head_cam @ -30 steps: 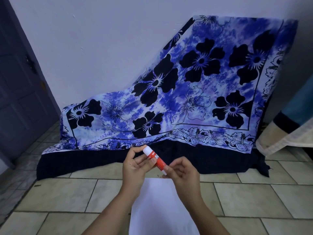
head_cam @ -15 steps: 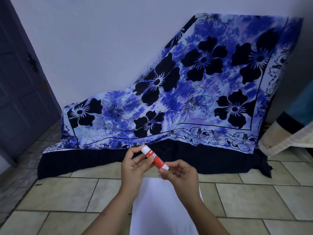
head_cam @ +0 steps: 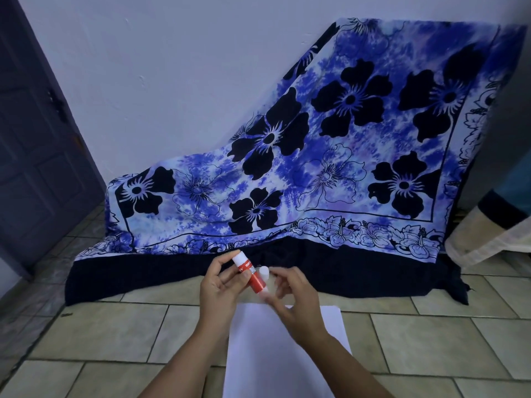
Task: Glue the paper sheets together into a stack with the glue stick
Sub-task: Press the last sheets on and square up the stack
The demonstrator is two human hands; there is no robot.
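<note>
Nearest you, the paper sheets (head_cam: 287, 354) lie flat on the tiled floor (head_cam: 115, 326), white and showing no visible glue. How many sheets lie there cannot be told, though a second corner seems to show at the far right edge. Above the paper's far edge, your left hand (head_cam: 218, 291) has fingers and thumb curled round the red barrel of the glue stick (head_cam: 250, 272). The stick is clear of the paper and tilted, its white end pointing up and away from the sheets. Your right hand (head_cam: 298, 303), also over the paper's far edge, pinches a small white piece judged to be the cap (head_cam: 264, 272), just beside the barrel's lower end. Blur prevents confirming that the cap is fully off. Assessment: the step in hand is uncapping, and no gluing is yet done. The next move calls for you to set the cap down off the paper, wind the glue up if needed, and turn the open end down onto the top sheet, steadying that sheet with the free hand. Beyond the paper, a blue flowered cloth (head_cam: 316, 173) drapes down to the floor against a pale wall (head_cam: 172, 81). A dark door (head_cam: 34, 153) stands far left of the paper, and a folded fabric (head_cam: 488, 239) far right.
</note>
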